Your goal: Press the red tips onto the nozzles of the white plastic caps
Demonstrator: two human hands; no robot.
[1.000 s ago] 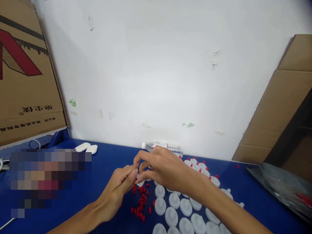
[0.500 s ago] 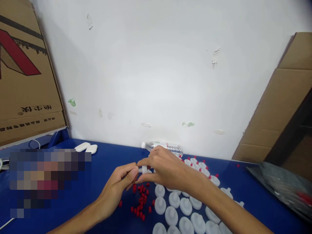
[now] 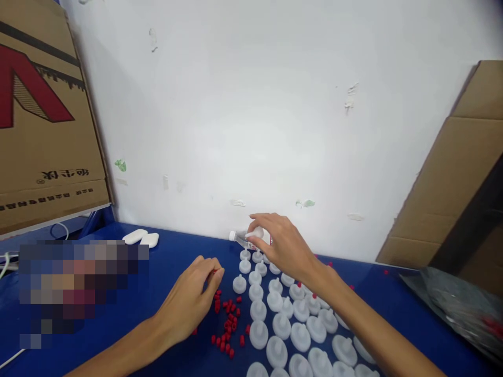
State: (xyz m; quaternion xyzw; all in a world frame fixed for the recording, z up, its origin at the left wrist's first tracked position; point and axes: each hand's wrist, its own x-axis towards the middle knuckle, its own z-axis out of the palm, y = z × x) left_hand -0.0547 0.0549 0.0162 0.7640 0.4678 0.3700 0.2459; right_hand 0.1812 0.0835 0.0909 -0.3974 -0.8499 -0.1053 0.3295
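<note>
My right hand (image 3: 279, 243) is raised over the back of the table. Its thumb and fingers pinch a translucent white lid with a spout (image 3: 256, 234), seen partly edge-on. My left hand (image 3: 192, 298) is closed lower down, to the left of the small red caps (image 3: 228, 324); a bit of red shows between its thumb and curled fingers, mostly hidden. Many more white spouted lids (image 3: 276, 352) stand in rough rows under and in front of my right arm. A few lids behind that arm carry red caps on their spouts.
A clear plastic bottle (image 3: 240, 239) lies against the wall, partly behind my right hand. Two white oval objects (image 3: 135, 236) rest at the back left. Cardboard boxes (image 3: 51, 152) stand at both sides, and a plastic bag (image 3: 451, 298) lies at the right on the blue table (image 3: 165, 256).
My hands have moved apart. My right hand has lifted up and away with a white lid, uncovering lids beneath it. The left hand has stayed near the red caps, its fingers curled in.
</note>
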